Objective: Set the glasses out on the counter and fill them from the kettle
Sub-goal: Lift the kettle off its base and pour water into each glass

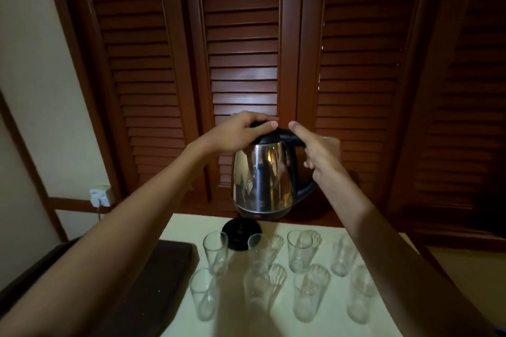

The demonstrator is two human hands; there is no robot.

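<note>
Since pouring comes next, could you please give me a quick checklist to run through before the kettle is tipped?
1. Kettle lifted clear of its black base: ok.
2. Right hand gripping the handle: ok.
3. Left hand resting on the lid, steadying it: ok.
4. Eight glasses upright in two rows on the counter: ok.
5. Glasses empty and ready: appear so, though the dim light makes it hard to confirm.
6. Water in the kettle: cannot tell, body is opaque.
7. Lid shut: cannot tell, hand covers it.

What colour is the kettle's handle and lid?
Black, on a shiny steel kettle body; the right hand grips the handle, the left hand rests on the lid. Head view.
</note>
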